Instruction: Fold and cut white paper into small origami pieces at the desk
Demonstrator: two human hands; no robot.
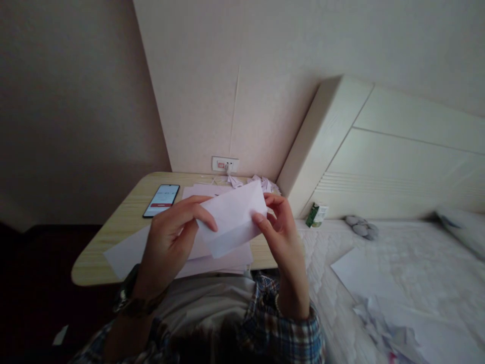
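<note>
I hold a folded white sheet of paper (235,217) up in front of me with both hands, above a small wooden table (125,222). My left hand (172,242) grips its left edge, thumb laid across the front. My right hand (280,232) pinches its right edge between thumb and fingers. More white sheets (129,253) lie spread on the table under my hands. A watch sits on my left wrist, and a plaid sleeve covers my right forearm.
A phone (161,200) with a lit screen lies at the table's far left. Folded paper pieces (261,182) sit by a wall socket (225,164). To the right is a bed with a headboard (379,151), a small green carton (317,215), loose sheets (364,273) and crumpled paper (386,328).
</note>
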